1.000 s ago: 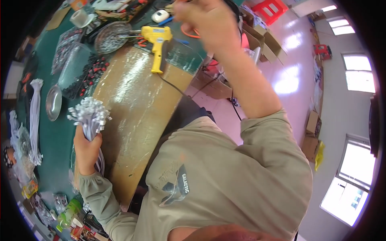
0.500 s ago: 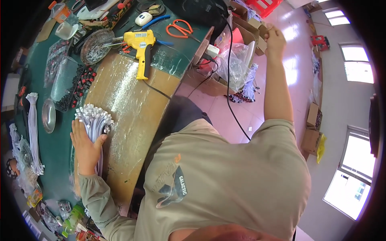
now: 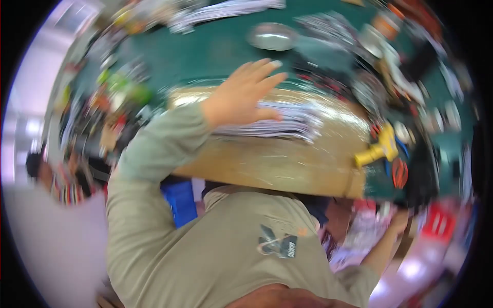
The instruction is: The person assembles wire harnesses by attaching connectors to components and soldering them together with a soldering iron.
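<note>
My left hand (image 3: pixel 244 95) is open with fingers spread, its thumb lying across a bundle of white wires (image 3: pixel 298 122). The bundle lies lengthwise on a brown board (image 3: pixel 246 167) covered in shiny clear film. Down at the right, beside the table, my right hand (image 3: pixel 400 222) is small and smeared by motion. Its fingers cannot be made out, nor whether it holds anything. A yellow glue gun (image 3: pixel 379 148) rests at the board's right end, with orange-handled scissors (image 3: pixel 399 173) close by.
On the green table (image 3: pixel 205 59) stand a shiny metal dish (image 3: pixel 273 38) and another white wire bundle (image 3: pixel 231 11). Clutter crowds both sides. A red plastic stool or crate (image 3: pixel 439 223) is at lower right, a blue bin (image 3: pixel 179 201) under the table. Another person (image 3: pixel 67 182) is at far left.
The view has swung round, so the table now runs across the top. My left hand remains at the wire bundle. My right arm, stretched out before, is now lower beside the table.
</note>
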